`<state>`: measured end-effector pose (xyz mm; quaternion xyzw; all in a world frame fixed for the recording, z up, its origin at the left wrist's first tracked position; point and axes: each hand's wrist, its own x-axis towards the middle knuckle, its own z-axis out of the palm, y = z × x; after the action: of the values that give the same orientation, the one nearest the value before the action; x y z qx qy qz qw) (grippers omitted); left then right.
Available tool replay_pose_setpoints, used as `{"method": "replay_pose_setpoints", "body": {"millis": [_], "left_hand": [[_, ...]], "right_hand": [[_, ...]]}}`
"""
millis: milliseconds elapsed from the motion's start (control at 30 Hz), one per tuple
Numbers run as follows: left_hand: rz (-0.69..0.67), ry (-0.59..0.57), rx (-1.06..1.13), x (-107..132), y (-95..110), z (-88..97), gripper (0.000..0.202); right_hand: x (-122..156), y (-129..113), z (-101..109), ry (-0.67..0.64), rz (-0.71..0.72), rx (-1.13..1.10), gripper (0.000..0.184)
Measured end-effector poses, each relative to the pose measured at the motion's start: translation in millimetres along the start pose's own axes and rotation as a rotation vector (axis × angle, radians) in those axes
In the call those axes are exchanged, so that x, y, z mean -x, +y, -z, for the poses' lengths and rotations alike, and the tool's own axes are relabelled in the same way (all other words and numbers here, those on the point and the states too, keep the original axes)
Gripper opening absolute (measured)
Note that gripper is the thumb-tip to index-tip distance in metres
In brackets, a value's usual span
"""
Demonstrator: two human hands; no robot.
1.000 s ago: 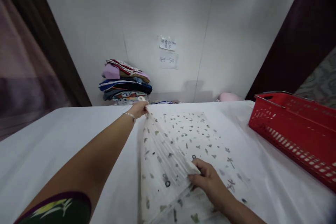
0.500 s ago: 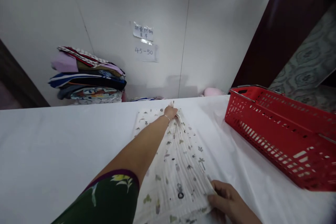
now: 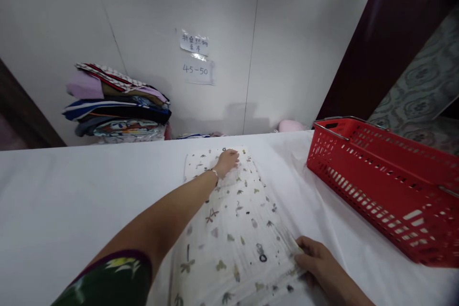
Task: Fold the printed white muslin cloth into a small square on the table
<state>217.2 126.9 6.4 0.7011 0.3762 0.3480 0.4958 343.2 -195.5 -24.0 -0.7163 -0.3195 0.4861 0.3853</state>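
Note:
A white cloth (image 3: 247, 229) printed with small plants and animals lies folded lengthwise on the white table, its long side running away from me. My left hand (image 3: 226, 162), with a bracelet at the wrist, reaches across to the far end and rests on top of the cloth, fingers stretched out and partly hidden. Near the closer right corner, my right hand (image 3: 312, 259) pinches the cloth's edge between thumb and fingers. Fine creases run from that pinch along the right edge.
To the right stands a red perforated basket (image 3: 376, 191) with metal handles. Folded fabrics (image 3: 120, 105) are stacked behind the table at the left. A pink item (image 3: 291, 126) sits by the wall, where two paper notes (image 3: 196, 60) hang.
My left hand has let go of the gathered far edge and come down onto the cloth, slightly leftward. The bunched pleats have flattened. My right hand has shifted a little right, still pinching.

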Motion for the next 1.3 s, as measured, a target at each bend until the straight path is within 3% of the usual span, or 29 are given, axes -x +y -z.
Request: {"method": "replay_pose_setpoints", "body": {"millis": [133, 233, 367, 467, 567, 667, 733, 833, 1033, 1300], "left_hand": [[0.064, 0.028, -0.101, 51.8, 4.9, 62.9, 0.026], [0.023, 0.084, -0.334, 102.1, -1.3, 105.5, 0.027], [0.220, 0.155, -0.410, 171.9, -14.2, 132.4, 0.042], [0.391, 0.117, -0.238, 218.4, -16.2, 127.6, 0.057], [0.544, -0.001, -0.009, 255.4, -7.5, 111.2, 0.073], [0.606, -0.127, 0.092, 280.3, 6.1, 93.9, 0.081], [0.594, -0.135, 0.071, 292.1, 13.1, 85.0, 0.087], [0.453, -0.110, -0.081, 308.9, 16.9, 75.4, 0.091], [-0.033, -0.076, -0.732, 339.1, 14.2, 58.4, 0.080], [-0.355, 0.004, -0.974, 327.7, 20.6, 27.9, 0.064]], "right_hand": [[2.6, -8.6, 3.4, 0.046, 0.006, 0.025, 0.016], [3.1, -9.6, 9.6, 0.094, 0.003, 0.061, 0.013], [3.2, -10.2, 16.1, 0.074, -0.028, 0.277, 0.010], [3.6, -14.0, 17.2, 0.074, -0.010, 0.480, 0.009], [5.3, -18.2, 16.4, 0.105, 0.016, 0.637, 0.010], [9.3, -22.1, 15.0, 0.167, 0.072, 0.710, 0.019], [13.6, -25.5, 14.4, 0.214, 0.088, 0.723, 0.021], [20.7, -32.2, 14.5, 0.233, 0.095, 0.588, 0.023], [27.1, -50.5, 15.1, 0.190, 0.043, 0.300, 0.019], [31.3, -89.5, 9.1, 0.165, 0.060, 0.124, 0.017]]}}
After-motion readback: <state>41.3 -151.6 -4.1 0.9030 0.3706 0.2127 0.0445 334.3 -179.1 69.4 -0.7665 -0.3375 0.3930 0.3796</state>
